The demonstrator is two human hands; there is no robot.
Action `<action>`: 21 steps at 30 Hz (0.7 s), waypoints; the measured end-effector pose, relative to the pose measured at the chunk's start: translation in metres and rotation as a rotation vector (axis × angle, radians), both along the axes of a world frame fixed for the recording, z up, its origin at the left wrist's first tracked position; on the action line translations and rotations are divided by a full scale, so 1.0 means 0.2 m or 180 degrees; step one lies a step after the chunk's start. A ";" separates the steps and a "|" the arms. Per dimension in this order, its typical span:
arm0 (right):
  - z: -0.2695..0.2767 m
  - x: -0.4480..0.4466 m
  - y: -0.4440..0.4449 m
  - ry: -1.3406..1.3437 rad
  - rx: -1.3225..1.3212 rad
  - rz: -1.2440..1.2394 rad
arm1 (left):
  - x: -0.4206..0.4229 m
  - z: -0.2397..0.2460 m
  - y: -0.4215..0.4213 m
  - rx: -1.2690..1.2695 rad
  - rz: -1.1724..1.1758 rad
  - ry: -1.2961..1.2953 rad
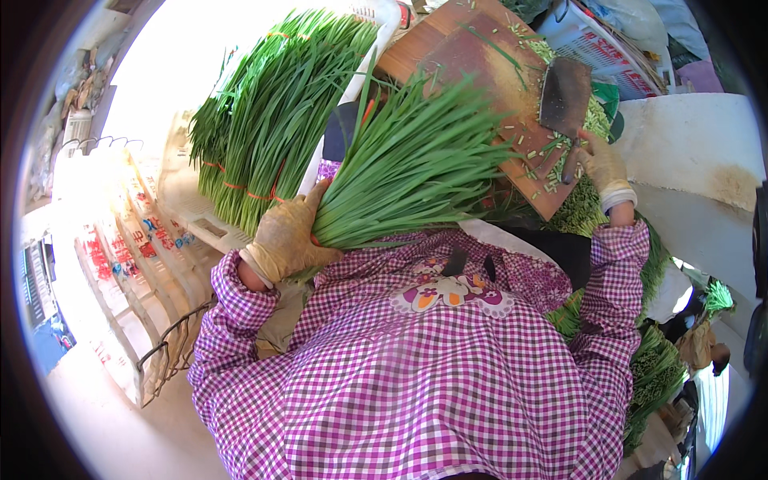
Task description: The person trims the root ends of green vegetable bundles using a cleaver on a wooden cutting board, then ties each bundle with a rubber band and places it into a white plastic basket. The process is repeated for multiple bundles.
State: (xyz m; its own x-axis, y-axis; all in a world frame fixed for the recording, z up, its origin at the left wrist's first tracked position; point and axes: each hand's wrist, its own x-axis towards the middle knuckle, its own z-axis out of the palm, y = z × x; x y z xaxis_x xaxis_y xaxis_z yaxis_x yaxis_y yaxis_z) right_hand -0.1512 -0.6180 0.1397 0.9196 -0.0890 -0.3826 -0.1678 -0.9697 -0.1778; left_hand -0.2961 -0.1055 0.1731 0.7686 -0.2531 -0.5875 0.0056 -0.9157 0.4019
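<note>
My left hand (287, 234), in a worn pale glove, grips the base of a large bunch of green garlic chives (414, 168). An orange-red band shows at the bunch's base, and its leaves fan out to the right in front of my checked smock. My right hand (605, 165), gloved too, has its fingers around the handle of a broad cleaver (565, 96). The dark blade lies over the right side of a wooden cutting board (468, 45). Short cut stem pieces (555, 147) are scattered on the board and heaped along its right edge.
Several banded chive bunches (282, 120) fill a pale plastic crate (180, 156) at the left. Stacked white crates (132, 240) stand farther left. Behind the board is another crate (600, 48). More green bunches (651, 372) lie at right, below a white ledge (690, 144).
</note>
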 end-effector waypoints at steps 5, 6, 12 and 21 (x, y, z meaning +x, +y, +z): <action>0.19 -0.20 0.41 -0.1897 0.1394 0.0908 | -0.05 -0.05 0.00 -0.0284 0.0292 -0.0253; 0.20 -0.26 0.55 -0.2166 0.1457 0.1506 | -0.06 -0.06 0.00 -0.0285 0.0343 -0.0271; 0.19 -0.47 0.97 -0.1877 0.2802 0.1316 | -0.09 -0.10 0.03 -0.0934 0.0722 -0.0146; -0.04 -0.57 1.01 -0.1685 0.1060 0.2295 | -0.08 -0.12 0.06 -0.0917 0.0671 -0.0137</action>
